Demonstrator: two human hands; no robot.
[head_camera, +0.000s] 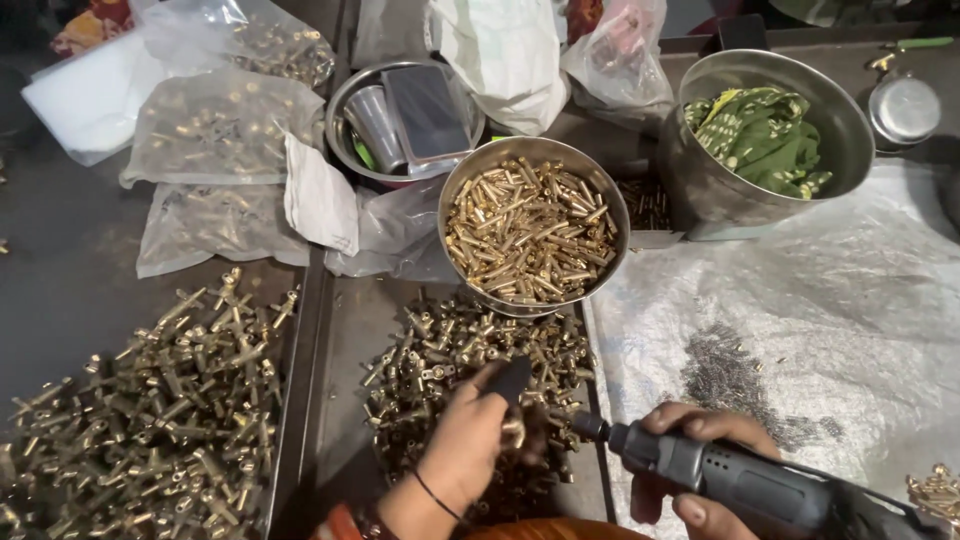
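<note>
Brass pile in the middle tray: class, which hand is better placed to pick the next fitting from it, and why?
Left. The left hand rests over the brass pile, pinching a small part. The right hand is full, gripping the grey power tool beside the pile.

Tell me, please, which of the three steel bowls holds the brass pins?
The middle steel bowl, nearest the left hand; the right bowl holds green cloth, the far one a cup.
</note>
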